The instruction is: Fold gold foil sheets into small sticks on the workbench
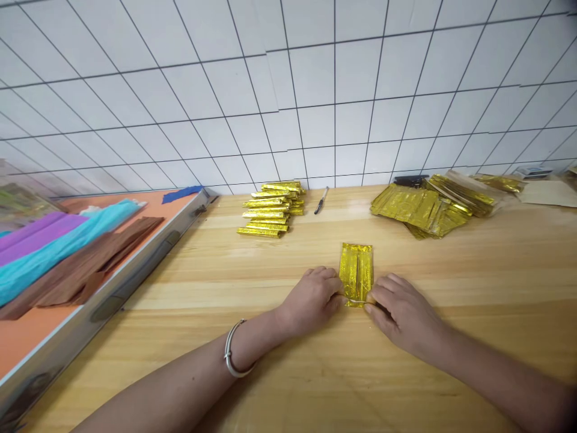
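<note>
A small rectangle of gold foil paper (356, 267) lies on the wooden table, creased lengthwise. Its near edge is turned up into a thin pale strip between my two hands. My left hand (313, 300), with a silver bangle at the wrist, pinches the left end of that edge. At the right end, the fingers of my right hand (401, 313) are closed on the same edge. Something narrow and dark shows under the right fingers; whether it is a tool or shadow I cannot tell.
Folded gold foil strips (270, 210) are stacked by the wall, beside a pen (321, 201). Gold foil sheets (415, 207) are piled at the back right. On the left, an orange-bottomed box (148, 264) holds blue, purple and brown crepe paper. A tiled wall (315, 78) bounds the table's back.
</note>
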`<state>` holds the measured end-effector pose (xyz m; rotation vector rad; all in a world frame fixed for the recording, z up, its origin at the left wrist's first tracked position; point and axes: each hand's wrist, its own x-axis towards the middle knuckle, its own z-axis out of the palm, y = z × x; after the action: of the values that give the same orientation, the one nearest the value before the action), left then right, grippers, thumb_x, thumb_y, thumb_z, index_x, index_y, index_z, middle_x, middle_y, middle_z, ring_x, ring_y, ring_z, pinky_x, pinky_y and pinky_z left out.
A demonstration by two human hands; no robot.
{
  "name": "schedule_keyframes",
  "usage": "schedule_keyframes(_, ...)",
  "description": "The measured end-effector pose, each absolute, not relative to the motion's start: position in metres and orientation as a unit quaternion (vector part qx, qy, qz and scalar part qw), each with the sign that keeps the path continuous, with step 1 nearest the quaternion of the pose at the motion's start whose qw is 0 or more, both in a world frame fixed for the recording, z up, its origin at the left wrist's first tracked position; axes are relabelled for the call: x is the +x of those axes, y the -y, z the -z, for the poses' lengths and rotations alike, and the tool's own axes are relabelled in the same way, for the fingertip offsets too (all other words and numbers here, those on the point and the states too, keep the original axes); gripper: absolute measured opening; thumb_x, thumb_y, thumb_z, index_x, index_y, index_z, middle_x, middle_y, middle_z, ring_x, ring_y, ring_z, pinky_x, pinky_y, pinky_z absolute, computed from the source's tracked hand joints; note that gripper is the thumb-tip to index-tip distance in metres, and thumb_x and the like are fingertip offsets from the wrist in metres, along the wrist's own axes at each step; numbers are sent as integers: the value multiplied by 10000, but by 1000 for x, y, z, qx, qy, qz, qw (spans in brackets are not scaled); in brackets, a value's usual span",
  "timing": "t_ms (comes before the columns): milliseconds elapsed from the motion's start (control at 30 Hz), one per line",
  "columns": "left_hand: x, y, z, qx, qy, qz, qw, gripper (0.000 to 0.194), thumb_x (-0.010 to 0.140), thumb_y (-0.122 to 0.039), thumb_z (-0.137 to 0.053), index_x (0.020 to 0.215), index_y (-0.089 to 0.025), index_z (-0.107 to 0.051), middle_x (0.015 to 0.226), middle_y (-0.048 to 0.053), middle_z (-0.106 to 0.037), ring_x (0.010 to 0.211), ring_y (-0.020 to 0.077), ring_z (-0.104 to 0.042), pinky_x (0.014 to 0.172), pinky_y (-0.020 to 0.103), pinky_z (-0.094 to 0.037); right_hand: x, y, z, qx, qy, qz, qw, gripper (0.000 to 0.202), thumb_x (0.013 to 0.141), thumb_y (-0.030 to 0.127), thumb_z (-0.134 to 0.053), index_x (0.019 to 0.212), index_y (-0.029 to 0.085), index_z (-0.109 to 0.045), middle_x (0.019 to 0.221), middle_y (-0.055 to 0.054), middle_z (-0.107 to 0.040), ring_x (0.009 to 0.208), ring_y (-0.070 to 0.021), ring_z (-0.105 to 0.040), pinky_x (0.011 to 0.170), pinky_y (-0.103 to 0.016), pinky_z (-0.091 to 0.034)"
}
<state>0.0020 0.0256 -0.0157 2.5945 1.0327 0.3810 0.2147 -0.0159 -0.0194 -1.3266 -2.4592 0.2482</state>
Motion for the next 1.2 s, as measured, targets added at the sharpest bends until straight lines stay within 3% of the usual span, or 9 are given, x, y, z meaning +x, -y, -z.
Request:
schedule_keyframes(700, 9, -24, 19, 907, -389, -124, 100, 107, 833, -261, -538, 775, -172, -544, 838, 41, -564, 820, 180, -513, 743, 299, -397, 211, 8, 19, -505, 846, -91, 146, 120, 786, 190, -516, 679, 198, -461, 722, -20, -541, 720, -181, -457, 646, -305, -311)
schedule_keyframes(1033, 8, -24, 18, 910, -392, -107, 86, 155, 876, -304, -498, 810, -173, -547, 866, 45, -561, 832, 187, -507, 743, 311, -402, 217, 3, 18, -477, 851, -150, 162, 181, 813, 241, -536, 662, 195, -447, 712, -7, -532, 705, -165, -454, 647, -295, -326)
schedule_keyframes(1200, 8, -24, 17, 912, -390, -97, 83, 158, 877, -308, -497, 823, -169, -550, 876, 53, -562, 838, 190, -509, 747, 313, -404, 218, 4, 16, -461, 852, -168, 182, 192, 876, 234, -455, 689, 195, -476, 706, -8, -537, 694, -160, -459, 642, -294, -328)
